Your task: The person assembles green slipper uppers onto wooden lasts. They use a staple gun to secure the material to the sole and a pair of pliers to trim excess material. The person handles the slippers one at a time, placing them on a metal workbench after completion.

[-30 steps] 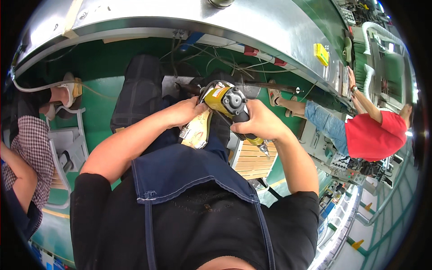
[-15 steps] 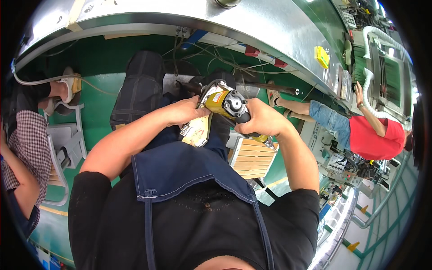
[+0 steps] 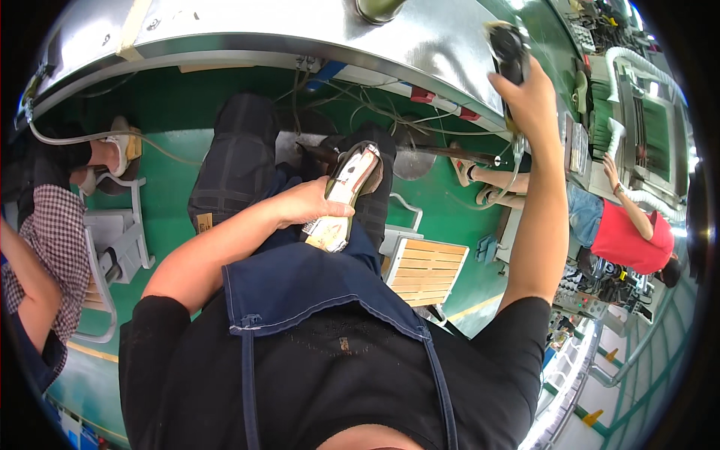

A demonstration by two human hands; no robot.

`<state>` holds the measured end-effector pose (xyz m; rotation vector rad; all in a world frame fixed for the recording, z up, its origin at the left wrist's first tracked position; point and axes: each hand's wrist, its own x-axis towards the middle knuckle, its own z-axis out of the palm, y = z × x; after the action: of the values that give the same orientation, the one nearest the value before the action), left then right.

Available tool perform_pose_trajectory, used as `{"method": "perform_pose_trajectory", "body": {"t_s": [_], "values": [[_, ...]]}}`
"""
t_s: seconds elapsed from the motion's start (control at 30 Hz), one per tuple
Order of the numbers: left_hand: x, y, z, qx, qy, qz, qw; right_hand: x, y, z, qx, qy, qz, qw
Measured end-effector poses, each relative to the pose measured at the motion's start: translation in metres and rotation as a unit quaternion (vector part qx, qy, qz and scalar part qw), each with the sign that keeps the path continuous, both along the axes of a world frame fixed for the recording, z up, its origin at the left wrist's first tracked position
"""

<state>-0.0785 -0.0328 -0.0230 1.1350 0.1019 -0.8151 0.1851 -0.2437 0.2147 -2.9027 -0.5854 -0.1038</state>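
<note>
- Green factory flooring (image 3: 172,142) runs under a long curved sheet-metal workbench (image 3: 315,37) at the far side of the scene, with loose cables hanging below its edge.
- We sit low, a dark blue denim apron (image 3: 300,289) over our lap, and a slatted pale wooden stool (image 3: 424,271) stands just to our right.
- Our left hand (image 3: 307,206) has its fingers wrapped tight around a long flat part with a shiny metal upper face and a pale lower end (image 3: 343,196), holding it upright over the lap.
- Our right hand (image 3: 529,94) is raised far right to the bench edge, fingers closed on a dark rounded hand tool (image 3: 510,49); it may be a powered driver, though the fisheye rim blurs it.
- We judge the step in hand to be the tool parted from the part, the part kept steady in the lap.
- Any next move would call for a firm hold on the part and care with the cord near the bench.
- Two other people work nearby: a checked sleeve (image 3: 41,247) at left, a red shirt (image 3: 626,240) at right.
</note>
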Motion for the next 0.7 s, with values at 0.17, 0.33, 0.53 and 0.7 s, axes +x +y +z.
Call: {"method": "perform_pose_trajectory", "body": {"t_s": [0.17, 0.33, 0.53, 0.7], "values": [[-0.008, -0.003, -0.004, -0.084, 0.088, 0.021, 0.992, 0.043, 0.004, -0.046, -0.166, -0.213, 0.123, 0.955], [-0.015, -0.007, -0.001, -0.110, 0.144, 0.084, 0.980, -0.012, 0.016, -0.039, -0.097, -0.081, 0.072, 0.989], [-0.017, -0.023, -0.002, -0.138, 0.179, 0.110, 0.968, -0.121, -0.016, -0.050, 0.192, 0.362, -0.036, 0.912], [-0.016, -0.063, 0.008, -0.198, 0.226, 0.144, 0.943, -0.189, -0.040, -0.060, 0.235, 0.466, -0.120, 0.845]]}}
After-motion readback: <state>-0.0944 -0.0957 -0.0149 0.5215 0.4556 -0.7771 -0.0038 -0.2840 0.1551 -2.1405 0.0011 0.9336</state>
